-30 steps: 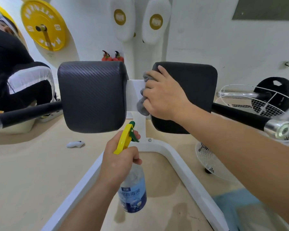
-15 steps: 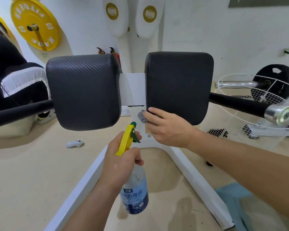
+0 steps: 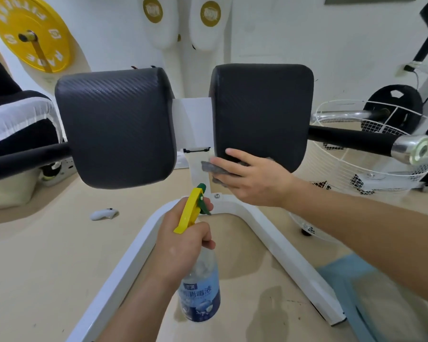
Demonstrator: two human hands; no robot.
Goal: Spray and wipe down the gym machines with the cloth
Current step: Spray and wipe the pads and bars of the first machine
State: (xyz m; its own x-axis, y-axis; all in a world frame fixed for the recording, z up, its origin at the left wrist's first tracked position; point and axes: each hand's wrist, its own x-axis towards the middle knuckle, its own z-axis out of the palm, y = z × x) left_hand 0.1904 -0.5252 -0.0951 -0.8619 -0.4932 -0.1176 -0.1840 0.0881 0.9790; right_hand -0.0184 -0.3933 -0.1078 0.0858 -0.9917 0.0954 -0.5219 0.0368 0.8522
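Cloth [image 3: 214,169] at the lower edge of the right pad [image 3: 262,107], spray bottle [image 3: 200,292] in the other hand
I saw the right hand [image 3: 255,178] pressing the grey cloth against the pad's bottom corner with flat, straight fingers, beside the white frame [image 3: 282,255]; the left hand [image 3: 183,245] was wrapped round the spray bottle's neck, holding it upright, nozzle toward the pads

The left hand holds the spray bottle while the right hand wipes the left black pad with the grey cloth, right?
Not quite. In the head view the right hand presses the grey cloth to the lower corner of the right black pad, not the left pad. The left hand does hold the spray bottle.
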